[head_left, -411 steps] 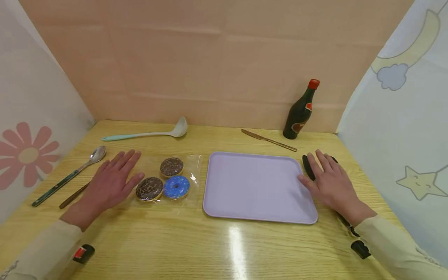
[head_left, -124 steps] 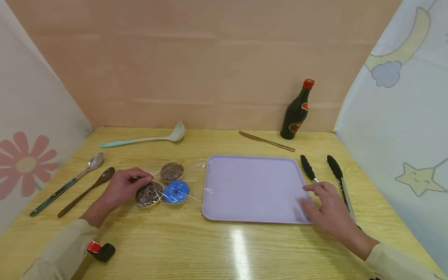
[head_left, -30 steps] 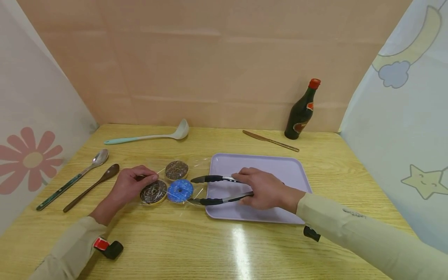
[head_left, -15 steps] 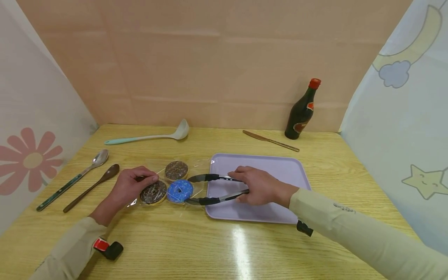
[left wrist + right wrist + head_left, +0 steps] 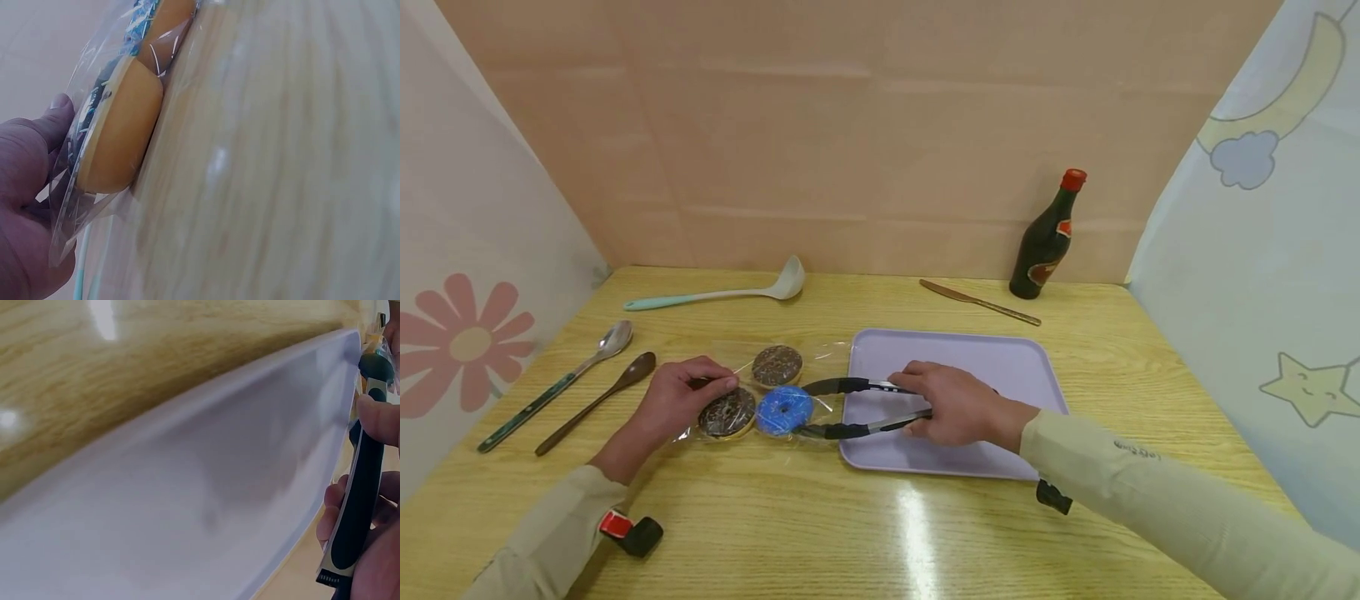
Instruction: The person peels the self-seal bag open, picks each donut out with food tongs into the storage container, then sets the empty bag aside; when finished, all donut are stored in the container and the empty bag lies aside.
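Right hand (image 5: 951, 406) now holding tongs (image 5: 857, 408), no longer lying flat beside tray; tongs' black tips closing in around blue donut (image 5: 784, 410) inside clear bag (image 5: 808, 367); left hand (image 5: 673, 400) now pinching bag edge, no longer flat on table

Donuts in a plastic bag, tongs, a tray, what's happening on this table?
A person's left hand pinches the clear bag holding three donuts. The right hand grips black-tipped tongs, whose tips sit either side of the blue donut at the bag's open end. The lilac tray beside it holds no donut yet.
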`<state>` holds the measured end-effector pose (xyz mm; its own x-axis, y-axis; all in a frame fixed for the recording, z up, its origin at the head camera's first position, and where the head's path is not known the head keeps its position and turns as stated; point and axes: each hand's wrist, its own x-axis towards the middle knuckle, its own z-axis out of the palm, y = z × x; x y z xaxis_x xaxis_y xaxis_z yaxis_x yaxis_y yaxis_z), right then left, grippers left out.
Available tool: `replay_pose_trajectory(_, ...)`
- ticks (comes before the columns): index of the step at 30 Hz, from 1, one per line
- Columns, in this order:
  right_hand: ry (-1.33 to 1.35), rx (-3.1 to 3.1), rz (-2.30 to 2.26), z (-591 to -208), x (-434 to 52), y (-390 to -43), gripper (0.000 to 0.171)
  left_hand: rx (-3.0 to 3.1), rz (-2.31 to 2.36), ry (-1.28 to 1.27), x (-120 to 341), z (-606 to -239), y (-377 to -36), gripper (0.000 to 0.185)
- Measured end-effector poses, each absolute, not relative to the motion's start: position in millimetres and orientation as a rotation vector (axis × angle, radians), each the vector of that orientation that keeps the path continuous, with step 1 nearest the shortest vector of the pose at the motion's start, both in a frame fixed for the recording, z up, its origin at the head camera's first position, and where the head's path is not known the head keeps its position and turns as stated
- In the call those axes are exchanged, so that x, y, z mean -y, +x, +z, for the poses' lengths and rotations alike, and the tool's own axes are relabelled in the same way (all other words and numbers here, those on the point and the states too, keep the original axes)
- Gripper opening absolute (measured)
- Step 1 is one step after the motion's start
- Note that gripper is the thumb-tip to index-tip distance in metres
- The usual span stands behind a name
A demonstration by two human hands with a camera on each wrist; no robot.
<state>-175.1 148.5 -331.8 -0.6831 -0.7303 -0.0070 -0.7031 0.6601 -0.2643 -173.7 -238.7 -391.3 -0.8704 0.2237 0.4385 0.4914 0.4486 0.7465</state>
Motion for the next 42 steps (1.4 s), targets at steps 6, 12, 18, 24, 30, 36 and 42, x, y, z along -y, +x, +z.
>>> replay_pose_trajectory(6, -1.219, -2.799, -0.412, -333.7, -156.7, -170.1, 0.059, 2.412, -1.325, -0.639, 228.8, -375.1, -165.8, 0.009)
replay_pose_trajectory(12, -1.191, -2.86, -0.453, -334.6, -171.1, -163.8, 0.059, 2.4, -1.331, -0.635, 238.5, -390.2, -175.4, 0.008)
replay_pose_trajectory(18, -1.124, -2.92, -0.523, -337.4, -194.2, -157.6, 0.061, 2.396, -1.377, -0.615, 242.4, -392.7, -176.1, 0.005)
replay_pose_trajectory(24, -1.087, -2.975, -0.54, -342.7, -218.5, -154.1, 0.061, 2.412, -1.362, -0.587, 246.3, -393.5, -175.0, 0.005)
replay_pose_trajectory(30, -1.028, -3.014, -0.53, -346.9, -236.8, -152.1, 0.058, 2.415, -1.355, -0.595, 247.4, -393.5, -173.5, 0.007)
replay_pose_trajectory(36, -0.921, -3.053, -0.517, -347.1, -252.5, -151.8, 0.058, 2.42, -1.358, -0.591, 245.7, -392.9, -172.6, 0.005)
replay_pose_trajectory(42, -0.881, -3.084, -0.487, -350.3, -264.6, -155.2, 0.056, 2.405, -1.366, -0.595, 242.5, -391.8, -172.7, 0.006)
